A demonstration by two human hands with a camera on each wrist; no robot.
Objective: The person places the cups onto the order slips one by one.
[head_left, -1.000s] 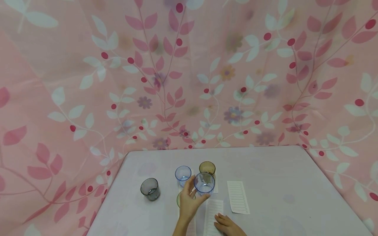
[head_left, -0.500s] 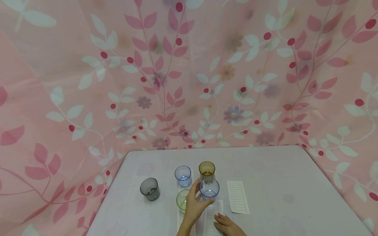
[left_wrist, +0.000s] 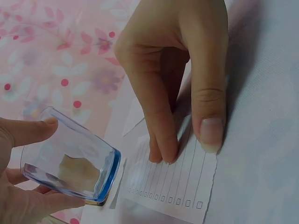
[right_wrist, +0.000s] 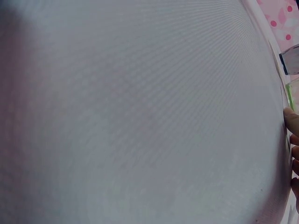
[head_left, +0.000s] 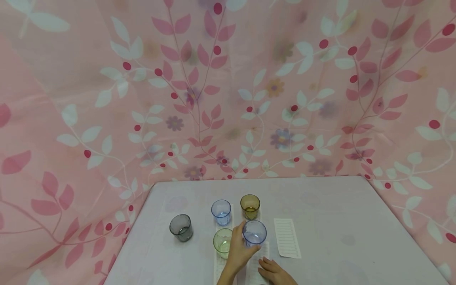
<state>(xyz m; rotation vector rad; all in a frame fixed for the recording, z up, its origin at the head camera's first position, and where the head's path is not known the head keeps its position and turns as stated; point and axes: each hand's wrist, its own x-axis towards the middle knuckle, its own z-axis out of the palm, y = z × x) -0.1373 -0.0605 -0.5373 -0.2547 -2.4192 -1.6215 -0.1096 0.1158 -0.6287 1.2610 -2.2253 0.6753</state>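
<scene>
My left hand (head_left: 238,251) grips a blue-tinted glass (head_left: 255,234) between thumb and fingers, upright above a lined paper strip (head_left: 264,252). In the left wrist view the same glass (left_wrist: 70,158) shows its thick blue base. My right hand (head_left: 276,272) rests on that strip with fingertips pressing it, as the left wrist view also shows. Just left of my left hand stands a green glass (head_left: 221,244), partly covered by it. Behind are a light blue glass (head_left: 221,213) and an amber glass (head_left: 250,208). In the right wrist view only fingertips (right_wrist: 292,122) appear at the right edge.
A grey glass (head_left: 181,228) stands apart on the left of the white-covered table (head_left: 338,221). Another lined paper strip (head_left: 287,238) lies to the right. More paper shows under the standing glasses. A pink floral curtain (head_left: 228,99) hangs behind the table.
My left hand has carried the blue-tinted glass right and toward me, uncovering the amber glass and more of the green glass. My right hand has stayed on the paper strip.
</scene>
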